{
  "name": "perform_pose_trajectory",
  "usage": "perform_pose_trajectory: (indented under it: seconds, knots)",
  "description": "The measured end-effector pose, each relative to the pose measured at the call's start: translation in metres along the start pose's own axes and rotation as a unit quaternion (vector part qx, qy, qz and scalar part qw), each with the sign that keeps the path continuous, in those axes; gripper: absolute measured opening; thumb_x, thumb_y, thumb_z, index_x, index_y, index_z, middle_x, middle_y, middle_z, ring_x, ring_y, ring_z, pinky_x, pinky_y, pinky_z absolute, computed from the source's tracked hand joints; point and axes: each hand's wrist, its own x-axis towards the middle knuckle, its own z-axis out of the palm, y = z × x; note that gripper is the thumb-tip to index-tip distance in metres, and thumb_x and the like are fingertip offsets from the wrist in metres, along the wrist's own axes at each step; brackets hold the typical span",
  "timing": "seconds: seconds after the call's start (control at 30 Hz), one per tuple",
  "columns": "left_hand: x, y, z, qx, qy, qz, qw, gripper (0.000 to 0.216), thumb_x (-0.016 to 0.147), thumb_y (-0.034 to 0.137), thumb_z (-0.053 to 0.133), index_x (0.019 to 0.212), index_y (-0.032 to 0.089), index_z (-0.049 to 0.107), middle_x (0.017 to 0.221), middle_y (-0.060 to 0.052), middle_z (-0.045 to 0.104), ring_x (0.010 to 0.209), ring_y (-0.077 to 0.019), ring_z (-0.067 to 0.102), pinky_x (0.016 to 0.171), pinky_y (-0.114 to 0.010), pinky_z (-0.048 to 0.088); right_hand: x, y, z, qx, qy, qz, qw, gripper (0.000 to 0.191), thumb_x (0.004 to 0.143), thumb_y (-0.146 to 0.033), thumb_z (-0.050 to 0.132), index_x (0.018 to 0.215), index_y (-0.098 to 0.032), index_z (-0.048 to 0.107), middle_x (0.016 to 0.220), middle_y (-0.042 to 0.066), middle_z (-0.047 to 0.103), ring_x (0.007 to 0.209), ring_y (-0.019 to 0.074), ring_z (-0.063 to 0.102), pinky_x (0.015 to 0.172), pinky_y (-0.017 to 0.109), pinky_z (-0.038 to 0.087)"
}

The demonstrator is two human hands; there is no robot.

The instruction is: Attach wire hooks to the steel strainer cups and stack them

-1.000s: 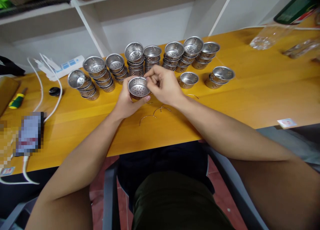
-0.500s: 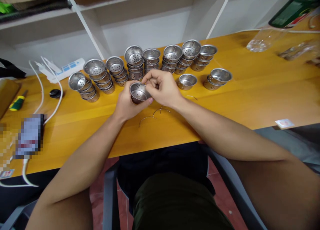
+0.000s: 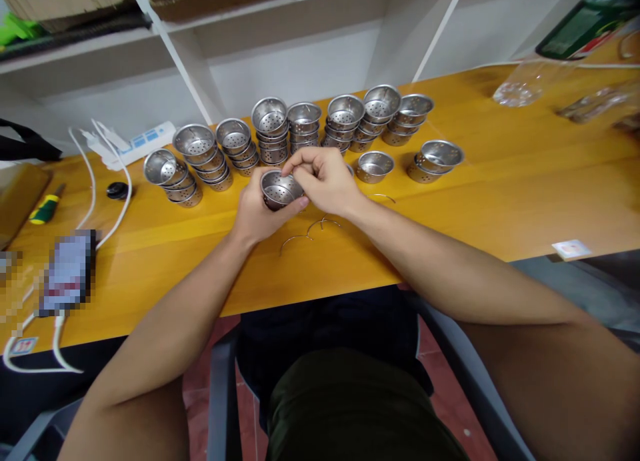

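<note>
My left hand (image 3: 255, 211) is wrapped round a perforated metal cup (image 3: 280, 189), thumb along its near side, mouth tilted up toward me. At the cup's right rim, the fingers of my right hand (image 3: 327, 181) are pinched together; whatever they grip is hidden by the fingers. Thin curved wires (image 3: 324, 220) lie on the table just below my hands. Another curved wire (image 3: 385, 196) rests right of my right wrist. Beyond it stand a single perforated cup (image 3: 375, 166) and a short stack of cups (image 3: 436, 161).
Several stacks of perforated cups (image 3: 273, 131) line the back of the wooden table (image 3: 500, 201). At left are a power strip (image 3: 150, 141), a black round cap (image 3: 117, 191), a screwdriver (image 3: 46, 207) and a cabled, pixelated device (image 3: 69, 271). A plastic bottle (image 3: 520, 91) lies back right.
The view has shifted slightly, so the table items sit a little lower and further right. Both hands keep nearly the same pose at the cup, with the right fingers still at its rim.
</note>
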Motion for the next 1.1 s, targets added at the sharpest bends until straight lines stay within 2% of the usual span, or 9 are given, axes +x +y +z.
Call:
perform_pose_trajectory:
  seconds: [0.17,0.33,0.4,0.47,0.57,0.67,0.77,0.93,1.1]
  knots:
    - [0.0,0.0,-0.001,-0.027,-0.002,0.003,1.0,0.092,0.081,0.087,0.11,0.138,0.026,0.071,0.123,-0.007,0.085,0.102,-0.0257,0.083,0.086,-0.039,0.066,-0.001,-0.006,0.001,0.009,-0.014,0.01,1.0,0.011,0.101,-0.012,0.068,0.102,-0.021,0.075,0.065,-0.005,0.053,0.056,0.0121,0.036,0.054,0.028,0.029]
    - [0.002,0.001,-0.002,-0.055,-0.009,-0.004,0.998,0.087,0.089,0.093,0.1,0.135,0.025,0.072,0.12,-0.007,0.084,0.1,-0.0239,0.082,0.086,-0.039,0.066,-0.001,-0.009,-0.005,0.046,-0.035,-0.002,0.998,0.007,0.107,-0.015,0.072,0.104,-0.018,0.078,0.063,-0.008,0.051,0.055,0.0097,0.037,0.053,0.027,0.027]
    - [0.005,-0.002,-0.003,-0.085,-0.013,-0.022,0.996,0.089,0.088,0.097,0.098,0.132,0.025,0.072,0.119,-0.007,0.085,0.101,-0.0237,0.082,0.088,-0.039,0.068,0.001,-0.009,-0.014,0.079,-0.088,-0.012,0.993,0.009,0.114,-0.025,0.078,0.109,-0.017,0.079,0.067,-0.007,0.057,0.056,0.0088,0.043,0.054,0.025,0.033]
    - [0.007,-0.009,-0.004,-0.12,-0.023,-0.051,0.991,0.088,0.087,0.1,0.097,0.128,0.025,0.073,0.117,-0.007,0.085,0.1,-0.0233,0.081,0.088,-0.038,0.068,0.003,-0.007,-0.024,0.115,-0.156,-0.021,0.981,0.026,0.116,-0.041,0.087,0.114,-0.016,0.08,0.074,-0.004,0.068,0.059,0.0086,0.054,0.056,0.023,0.042]
    - [0.009,-0.019,-0.007,-0.153,-0.05,-0.081,0.984,0.088,0.085,0.103,0.097,0.123,0.026,0.075,0.114,-0.007,0.085,0.095,-0.0237,0.081,0.085,-0.04,0.069,0.007,-0.001,-0.033,0.152,-0.22,-0.016,0.963,0.052,0.11,-0.064,0.099,0.117,-0.016,0.079,0.082,-0.001,0.077,0.063,0.01,0.067,0.058,0.023,0.051]
    - [0.007,-0.024,-0.008,-0.142,-0.063,-0.074,0.985,0.092,0.083,0.104,0.098,0.128,0.028,0.073,0.115,-0.008,0.086,0.098,-0.0265,0.084,0.087,-0.045,0.073,0.007,0.003,-0.033,0.168,-0.214,0.005,0.962,0.06,0.105,-0.073,0.102,0.115,-0.018,0.081,0.078,-0.001,0.078,0.062,0.0107,0.069,0.059,0.023,0.054]
    - [0.005,-0.025,-0.008,-0.123,-0.069,-0.055,0.988,0.098,0.077,0.099,0.106,0.136,0.03,0.069,0.121,-0.007,0.086,0.11,-0.03,0.088,0.095,-0.05,0.076,0.006,0.002,-0.032,0.172,-0.194,0.016,0.966,0.062,0.104,-0.077,0.101,0.116,-0.018,0.085,0.073,-0.003,0.076,0.061,0.0112,0.067,0.06,0.024,0.055]
    - [0.003,-0.029,-0.004,-0.106,-0.064,-0.046,0.991,0.097,0.078,0.083,0.115,0.141,0.031,0.063,0.126,-0.007,0.085,0.115,-0.0289,0.089,0.098,-0.047,0.075,0.005,0.0,-0.034,0.165,-0.19,0.012,0.968,0.064,0.105,-0.078,0.099,0.118,-0.017,0.086,0.073,-0.002,0.076,0.063,0.0122,0.068,0.061,0.025,0.054]
    - [0.004,-0.031,-0.004,-0.078,-0.057,-0.046,0.994,0.099,0.075,0.091,0.113,0.133,0.027,0.065,0.125,-0.008,0.085,0.11,-0.028,0.087,0.097,-0.045,0.073,0.005,0.005,-0.03,0.16,-0.194,0.008,0.968,0.066,0.098,-0.079,0.105,0.111,-0.019,0.08,0.072,-0.003,0.073,0.061,0.0114,0.065,0.059,0.025,0.052]
